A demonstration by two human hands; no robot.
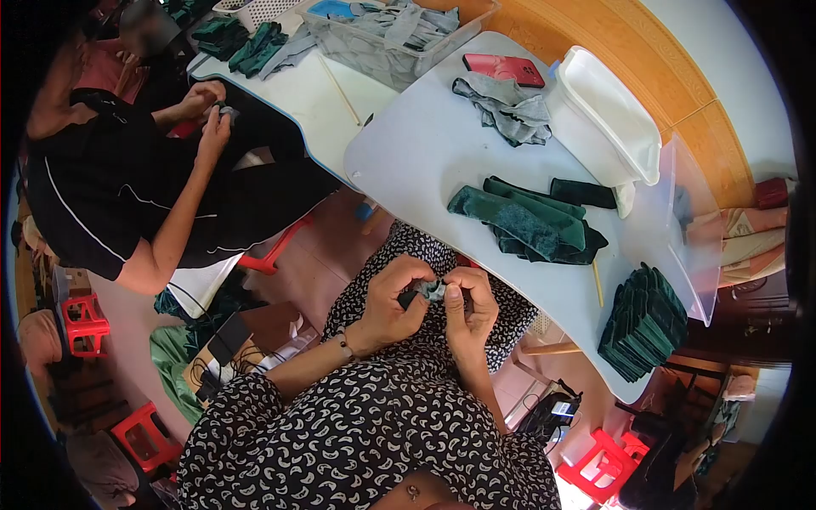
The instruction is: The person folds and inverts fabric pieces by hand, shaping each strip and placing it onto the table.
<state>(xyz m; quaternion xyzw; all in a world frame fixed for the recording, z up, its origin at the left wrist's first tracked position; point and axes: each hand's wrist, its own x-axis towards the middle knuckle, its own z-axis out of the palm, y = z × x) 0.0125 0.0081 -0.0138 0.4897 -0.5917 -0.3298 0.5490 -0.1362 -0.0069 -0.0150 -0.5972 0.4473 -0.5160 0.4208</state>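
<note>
Above my lap, both hands pinch one small bunched piece of grey-green fabric (pixel 432 291). My left hand (pixel 395 302) holds its left side, with a dark part of the cloth showing by the fingers. On its right side, the thumb and fingers of my right hand (pixel 467 310) are closed on the cloth. The two hands are nearly touching. On the white table beyond them lie loose dark green velvet pieces (pixel 527 221), and a neat stack of folded green pieces (pixel 644 323) stands near the right corner.
On the table are a grey cloth pile (pixel 506 106), a red phone (pixel 503 70), a white basin (pixel 603 115), a thin stick (pixel 597 283) and a clear bin (pixel 399 51) of grey pieces. A co-worker (pixel 110 187) sits at left holding cloth. Red stools (pixel 146 436) stand around.
</note>
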